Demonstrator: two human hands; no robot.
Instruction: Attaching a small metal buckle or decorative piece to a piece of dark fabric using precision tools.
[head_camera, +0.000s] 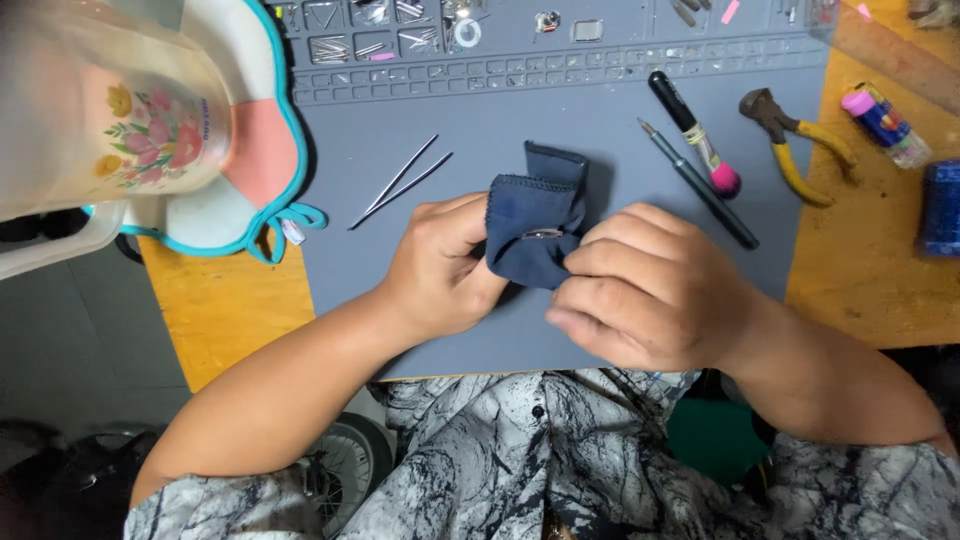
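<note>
Both hands meet over the grey work mat (480, 130) near its front edge. My left hand (440, 265) grips a folded dark blue cloth (540, 215) from the left. My right hand (640, 285) pinches the same cloth from the right. A small shiny metal piece (541, 234) shows in the fold between my fingers; the cloth hides most of it.
Two thin metal tweezers (400, 183) lie left of the cloth. A dark pen (700, 185), a black brush with pink tip (695, 135) and yellow-handled pliers (800, 150) lie to the right. A floral plastic jug (110, 120) stands at far left. Small parts fill the mat's back compartments (420, 35).
</note>
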